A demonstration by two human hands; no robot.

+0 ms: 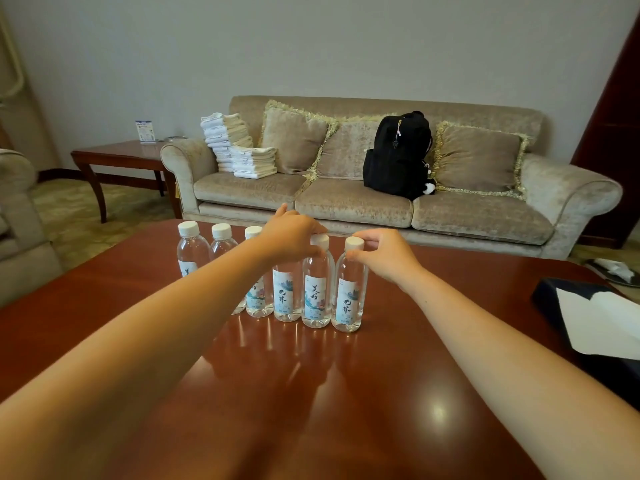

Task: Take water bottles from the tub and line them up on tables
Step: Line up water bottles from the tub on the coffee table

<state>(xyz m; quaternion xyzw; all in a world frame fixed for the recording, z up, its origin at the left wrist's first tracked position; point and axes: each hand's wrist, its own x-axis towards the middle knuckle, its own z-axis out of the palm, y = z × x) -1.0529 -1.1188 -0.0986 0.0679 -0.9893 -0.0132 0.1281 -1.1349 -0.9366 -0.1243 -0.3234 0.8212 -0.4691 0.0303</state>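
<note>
"Room first, biggest things down. What stood around you?"

"A plain pale wall (311, 46) filled the back. Against it stood a long beige sofa (353, 206) with fringed cushions (294, 140), and part of an armchair (17, 216) showed at my left. A dark wooden side table (114, 155) sat beside the sofa's left arm, with a small printed card (145, 131) on it."

"And on the sofa?"

"A black backpack (398, 154) sat upright near the middle. Folded towels (239, 147) were stacked at the left end."

"The surface in front of you?"

"A glossy red-brown table (311, 393), with bright glints on it. A dark tissue box (568, 299) lay at its right edge, a white tissue sticking out. Six water bottles (192, 251) stood upright in a close row from the far edge toward the middle, with white caps and pale labels."

"Your hands?"

"My left hand (291, 237) curled over the cap of the fifth bottle (316, 292), counting from the left, with my thumb at its neck. It hid the fourth bottle's top. My right hand (388, 254) pinched the cap of the end bottle (348, 299) between thumb and forefinger. Both bottles stood on the table, side by side."
</note>
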